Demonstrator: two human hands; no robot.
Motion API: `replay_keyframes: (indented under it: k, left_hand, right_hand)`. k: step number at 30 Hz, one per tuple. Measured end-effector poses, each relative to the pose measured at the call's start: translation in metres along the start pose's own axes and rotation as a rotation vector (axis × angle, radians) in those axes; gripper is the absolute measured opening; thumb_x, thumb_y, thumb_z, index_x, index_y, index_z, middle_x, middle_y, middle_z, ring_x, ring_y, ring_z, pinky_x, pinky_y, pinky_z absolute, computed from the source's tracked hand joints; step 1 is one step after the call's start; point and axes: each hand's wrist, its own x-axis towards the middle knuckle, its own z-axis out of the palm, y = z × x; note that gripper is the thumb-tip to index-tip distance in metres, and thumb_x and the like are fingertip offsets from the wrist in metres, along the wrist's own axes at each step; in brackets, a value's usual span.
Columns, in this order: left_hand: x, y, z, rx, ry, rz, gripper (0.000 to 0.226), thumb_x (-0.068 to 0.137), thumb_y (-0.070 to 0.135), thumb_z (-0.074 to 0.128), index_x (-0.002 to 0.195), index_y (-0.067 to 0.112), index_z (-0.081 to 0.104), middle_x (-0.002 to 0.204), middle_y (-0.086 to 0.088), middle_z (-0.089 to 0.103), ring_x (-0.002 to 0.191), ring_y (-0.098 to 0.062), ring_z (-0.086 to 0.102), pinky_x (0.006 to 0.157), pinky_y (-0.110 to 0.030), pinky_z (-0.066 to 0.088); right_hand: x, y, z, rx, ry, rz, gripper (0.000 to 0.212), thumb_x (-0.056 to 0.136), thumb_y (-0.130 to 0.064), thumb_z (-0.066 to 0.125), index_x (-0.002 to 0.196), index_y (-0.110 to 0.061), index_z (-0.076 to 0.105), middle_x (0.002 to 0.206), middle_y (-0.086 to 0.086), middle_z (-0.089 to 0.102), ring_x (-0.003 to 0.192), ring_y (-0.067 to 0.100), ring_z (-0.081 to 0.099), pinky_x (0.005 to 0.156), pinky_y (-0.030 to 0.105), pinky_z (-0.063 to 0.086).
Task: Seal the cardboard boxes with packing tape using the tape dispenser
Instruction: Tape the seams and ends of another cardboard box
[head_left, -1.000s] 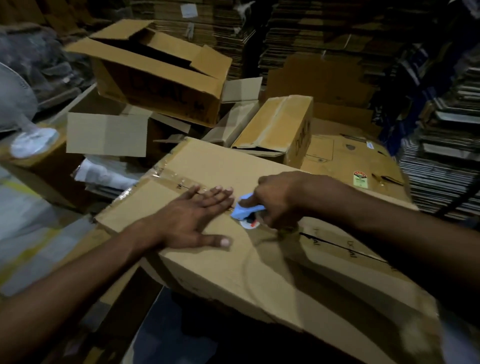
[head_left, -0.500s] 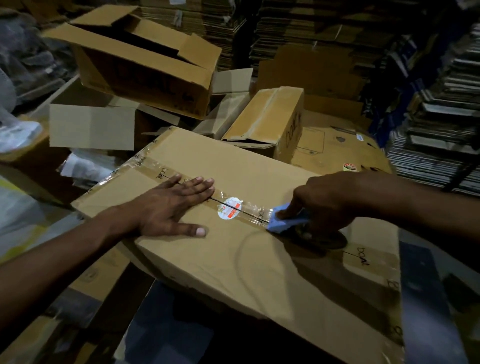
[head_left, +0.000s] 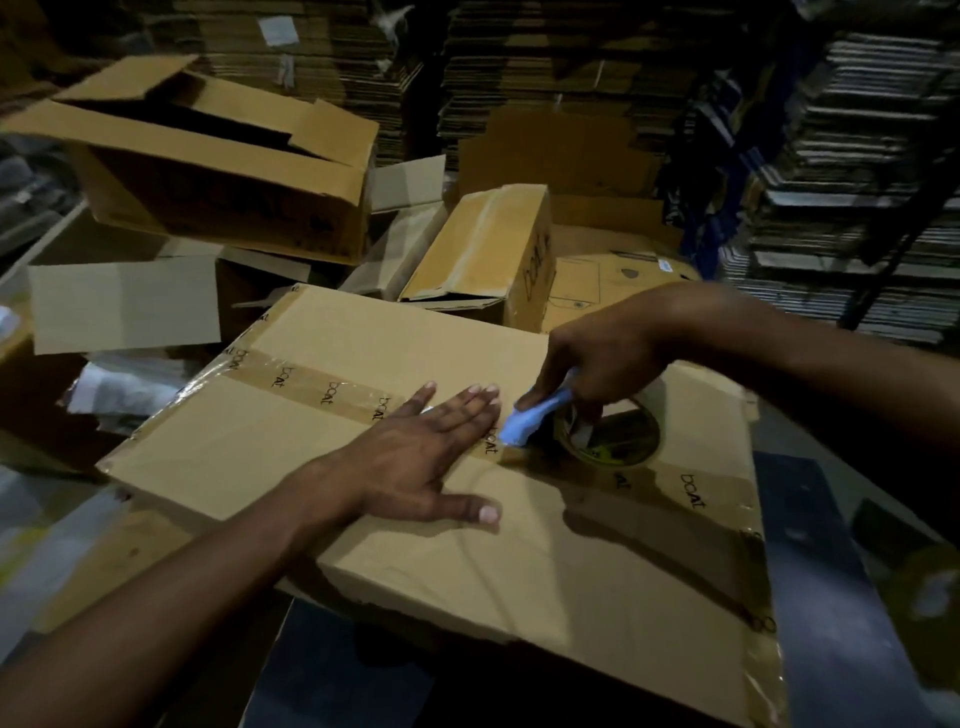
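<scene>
— Where is the box, and how much room around it?

— I see the closed cardboard box (head_left: 415, 545) in front of me; its near and right edges are free over dark floor.

— What crowds it?

— A small box (head_left: 483, 249) just behind it and an open box (head_left: 218, 182) at far left.

— The tape line?

— The tape strip (head_left: 311, 384) runs from far left to near right. My left hand (head_left: 415, 457) presses flat on it, fingers together, thumb spread. My right hand (head_left: 597, 364) grips the blue tape dispenser (head_left: 535, 421) just beside those fingertips.
</scene>
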Motion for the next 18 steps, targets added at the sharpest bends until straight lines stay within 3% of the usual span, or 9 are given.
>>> replay_keyframes:
  k: [2, 4, 8, 12, 16, 18]
  left_hand:
    - [0.000, -0.003, -0.002, -0.013, 0.028, 0.015, 0.117, 0.085, 0.096, 0.030, 0.163, 0.026, -0.021, 0.170, 0.010, -0.024, 0.154, -0.001, -0.024, 0.130, -0.046, -0.007]
    - [-0.001, -0.001, -0.003, 0.007, 0.026, 0.024, 0.117, 0.085, 0.097, 0.028, 0.163, 0.025, -0.021, 0.170, 0.009, -0.026, 0.154, -0.002, -0.026, 0.130, -0.046, -0.007]
    - [-0.002, 0.006, 0.004, 0.040, -0.004, 0.052, 0.113, 0.086, 0.096, 0.023, 0.163, 0.026, -0.022, 0.168, 0.008, -0.032, 0.152, -0.004, -0.032, 0.129, -0.048, -0.011]
    - [0.005, 0.011, 0.001, 0.068, -0.046, 0.030, 0.118, 0.081, 0.101, 0.019, 0.162, 0.026, -0.024, 0.167, 0.007, -0.034, 0.152, -0.006, -0.034, 0.128, -0.052, -0.010]
    - [0.005, 0.031, 0.003, 0.054, -0.040, 0.033, 0.121, 0.079, 0.101, 0.015, 0.161, 0.022, -0.024, 0.163, 0.008, -0.037, 0.151, -0.005, -0.035, 0.127, -0.052, -0.013]
    - [0.006, 0.031, 0.006, 0.024, -0.021, 0.030, 0.117, 0.082, 0.099, 0.019, 0.162, 0.024, -0.024, 0.165, 0.010, -0.034, 0.151, -0.003, -0.034, 0.128, -0.050, -0.011]
  right_hand:
    - [-0.007, 0.006, -0.003, 0.018, 0.050, -0.011, 0.056, 0.097, -0.018, 0.066, 0.147, -0.042, 0.053, 0.137, -0.006, 0.060, 0.113, 0.014, 0.057, 0.093, 0.031, 0.048]
    - [-0.010, 0.005, 0.005, 0.009, 0.037, 0.002, 0.059, 0.097, -0.021, 0.067, 0.148, -0.043, 0.050, 0.140, -0.006, 0.056, 0.117, 0.014, 0.053, 0.096, 0.032, 0.042]
    - [-0.006, -0.004, 0.036, -0.102, -0.019, 0.035, 0.062, 0.098, -0.025, 0.065, 0.153, -0.044, 0.042, 0.140, -0.005, 0.056, 0.108, 0.013, 0.054, 0.084, 0.026, 0.042]
    - [0.000, -0.011, 0.038, -0.222, 0.020, 0.053, 0.062, 0.099, -0.023, 0.059, 0.155, -0.041, 0.041, 0.139, -0.006, 0.060, 0.089, 0.010, 0.054, 0.061, 0.020, 0.037]
    - [0.004, -0.015, 0.032, -0.246, 0.002, 0.051, 0.058, 0.097, -0.026, 0.063, 0.152, -0.036, 0.048, 0.134, -0.004, 0.064, 0.105, 0.015, 0.061, 0.066, 0.019, 0.043]
    - [0.004, -0.015, 0.033, -0.246, 0.006, 0.050, 0.057, 0.097, -0.026, 0.063, 0.151, -0.037, 0.049, 0.132, -0.006, 0.064, 0.099, 0.013, 0.059, 0.065, 0.019, 0.042]
